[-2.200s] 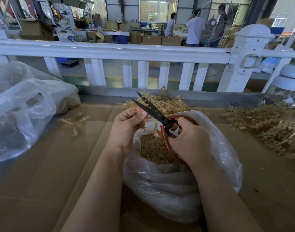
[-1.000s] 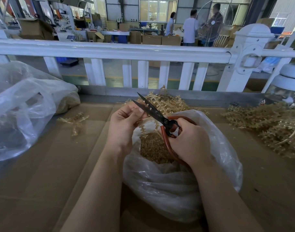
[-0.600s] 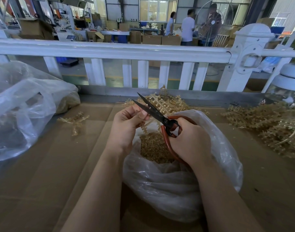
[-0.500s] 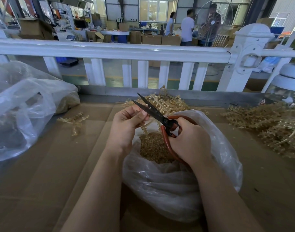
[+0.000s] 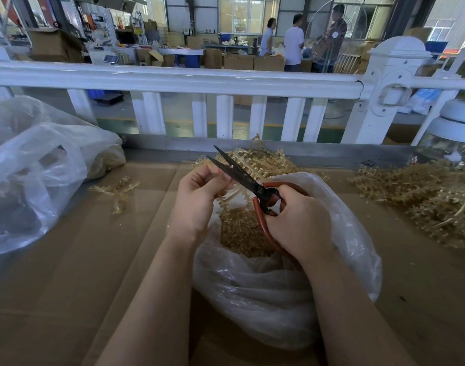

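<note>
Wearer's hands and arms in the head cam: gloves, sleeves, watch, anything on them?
Nothing worn. The left hand and right hand are bare: no gloves, rings or tape showing. The left forearm and right forearm are bare down to the frame's edge: no sleeve, watch or wristband in view.

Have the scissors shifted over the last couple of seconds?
No. The scissors, gripped by the right hand, keep their tips against the same spot of the grey ledge under the railing; the left hand pinches a sprig.
</note>
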### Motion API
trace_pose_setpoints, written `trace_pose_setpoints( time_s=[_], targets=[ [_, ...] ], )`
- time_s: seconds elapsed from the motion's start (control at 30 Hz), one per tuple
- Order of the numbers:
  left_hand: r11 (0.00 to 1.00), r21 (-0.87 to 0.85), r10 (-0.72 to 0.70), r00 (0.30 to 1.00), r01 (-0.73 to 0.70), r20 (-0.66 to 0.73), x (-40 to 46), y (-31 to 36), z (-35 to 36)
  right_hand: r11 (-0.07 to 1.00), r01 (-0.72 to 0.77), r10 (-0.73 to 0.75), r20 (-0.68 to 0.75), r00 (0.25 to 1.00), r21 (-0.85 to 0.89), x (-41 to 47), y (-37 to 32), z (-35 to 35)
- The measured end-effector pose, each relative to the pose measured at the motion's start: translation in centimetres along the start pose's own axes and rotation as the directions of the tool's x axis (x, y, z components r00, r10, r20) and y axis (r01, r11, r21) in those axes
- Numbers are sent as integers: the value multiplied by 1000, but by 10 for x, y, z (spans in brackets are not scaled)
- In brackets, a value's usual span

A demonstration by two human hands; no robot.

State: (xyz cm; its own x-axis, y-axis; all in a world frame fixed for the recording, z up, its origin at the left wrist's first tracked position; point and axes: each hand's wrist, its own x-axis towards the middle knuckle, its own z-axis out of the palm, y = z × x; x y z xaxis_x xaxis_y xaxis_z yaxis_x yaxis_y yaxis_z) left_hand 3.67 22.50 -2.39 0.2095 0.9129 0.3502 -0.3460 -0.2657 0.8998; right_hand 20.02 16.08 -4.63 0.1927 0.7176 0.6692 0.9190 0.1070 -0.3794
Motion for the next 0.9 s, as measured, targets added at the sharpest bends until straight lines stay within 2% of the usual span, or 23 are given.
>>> trace_pose_setpoints(
  time_s=[0.23,0.7,0.83,0.9],
  targets=[
    [992,110,58,998,-61,35,-3,3,5,1000,-28,28,2,1000,-5,0,-1,-2],
    [997,68,-26,1000,25,5,-3,6,6,1000,-13,14,-43,999,26,0,2,3],
    [990,-84,-117,991,112,-59,-3,6,5,998,21,-17,-68,998,55,-2,2,4],
    [968,-199,-172,981,153,-85,-2,6,3,991,-31,40,-72,997,131,-1,1,5]
  ],
)
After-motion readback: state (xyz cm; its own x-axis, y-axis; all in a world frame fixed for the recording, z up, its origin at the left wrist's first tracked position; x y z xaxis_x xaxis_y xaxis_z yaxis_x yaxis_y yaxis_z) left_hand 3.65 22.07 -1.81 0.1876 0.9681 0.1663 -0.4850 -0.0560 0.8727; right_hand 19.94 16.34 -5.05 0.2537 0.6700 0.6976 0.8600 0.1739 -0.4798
